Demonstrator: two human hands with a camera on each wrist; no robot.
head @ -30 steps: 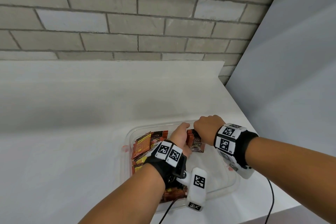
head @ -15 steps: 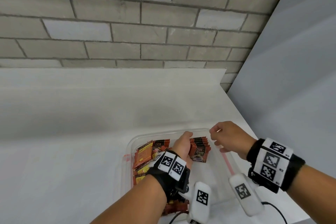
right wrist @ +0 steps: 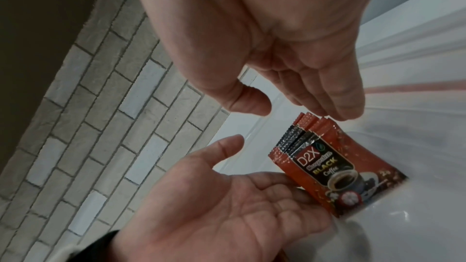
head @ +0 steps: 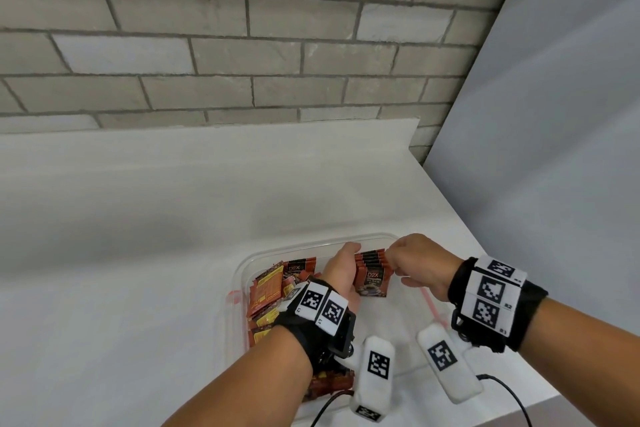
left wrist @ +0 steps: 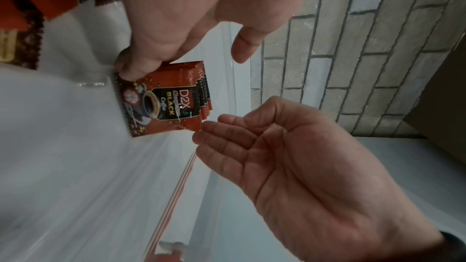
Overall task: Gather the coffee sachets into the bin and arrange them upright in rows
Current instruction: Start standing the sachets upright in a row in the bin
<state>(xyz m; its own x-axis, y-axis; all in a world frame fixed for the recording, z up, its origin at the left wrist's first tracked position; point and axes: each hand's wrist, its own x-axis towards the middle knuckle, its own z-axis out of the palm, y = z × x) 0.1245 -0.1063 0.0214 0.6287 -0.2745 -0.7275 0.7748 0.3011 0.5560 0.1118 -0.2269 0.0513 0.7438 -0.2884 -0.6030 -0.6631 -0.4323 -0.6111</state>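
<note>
A clear plastic bin (head: 313, 245) sits on the white counter. At its far side a short row of red D2X coffee sachets (head: 373, 274) stands upright. My left hand (head: 341, 270) presses its fingers flat against the left side of the row (right wrist: 335, 176), thumb apart. My right hand (head: 412, 258) is at the row's right end with relaxed fingers, and its fingertips (right wrist: 335, 113) touch the top corner of the sachets (left wrist: 171, 99). It holds nothing. Several loose sachets (head: 273, 291) lie jumbled in the left part of the bin.
More sachets (head: 329, 385) lie at the bin's near edge under my left wrist. A brick wall (head: 242, 45) rises behind the counter (head: 138, 253), and a grey panel (head: 554, 114) bounds it on the right. A black cable (head: 509, 395) trails by the counter's near right edge.
My right hand left the top of the row, swung out to the right, then came back to the row's right corner. The left hand stayed against the row.
</note>
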